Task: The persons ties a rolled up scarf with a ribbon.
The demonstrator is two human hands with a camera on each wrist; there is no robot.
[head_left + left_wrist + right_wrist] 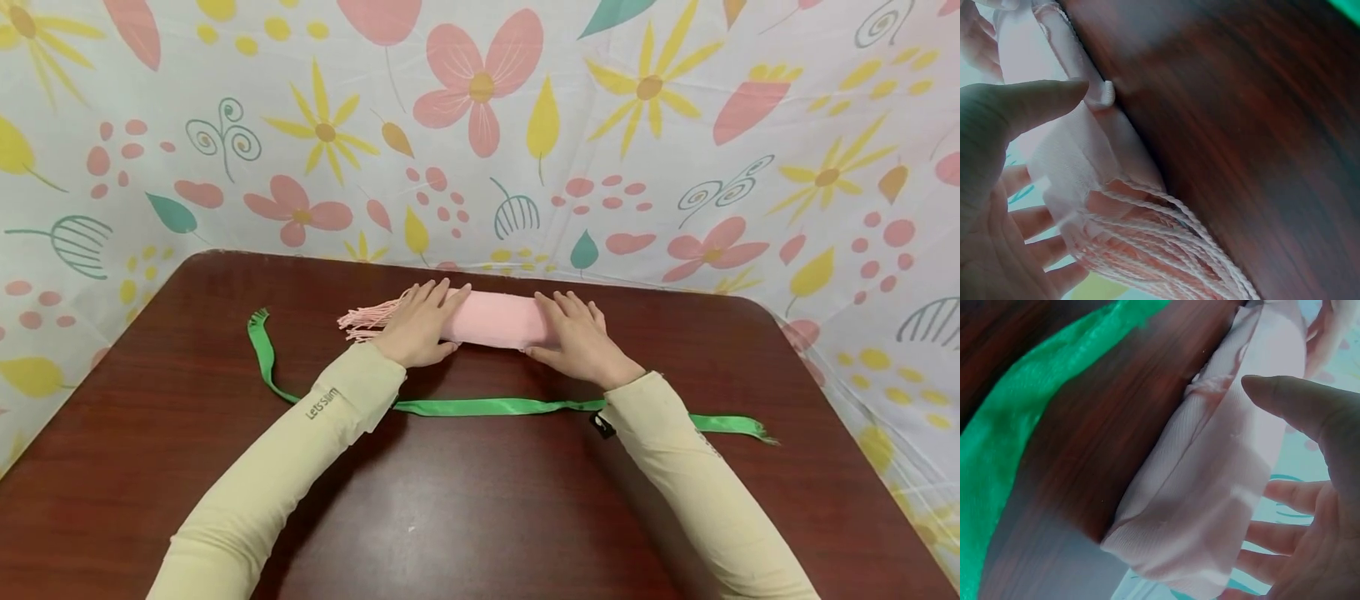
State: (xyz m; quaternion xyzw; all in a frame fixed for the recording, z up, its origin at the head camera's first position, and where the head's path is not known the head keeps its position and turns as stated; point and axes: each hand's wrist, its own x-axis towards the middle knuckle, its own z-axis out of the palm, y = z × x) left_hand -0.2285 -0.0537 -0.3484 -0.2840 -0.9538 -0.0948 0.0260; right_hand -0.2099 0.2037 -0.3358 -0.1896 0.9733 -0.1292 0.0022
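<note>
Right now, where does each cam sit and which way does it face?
Head: above, facing forward and down at the table; both hands and sleeves show.
Left wrist: beside the left hand, facing the pink scarf fringe.
Right wrist: beside the right hand, facing the scarf's plain end and green ribbon.
Shared: scarf, tabletop.

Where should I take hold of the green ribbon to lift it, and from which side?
Pinch the green ribbon at its flat middle stretch between the two sleeves, coming straight down from above. It lies flat on the table, bare there and apart from the pink roll; elsewhere the forearms cross it.
</note>
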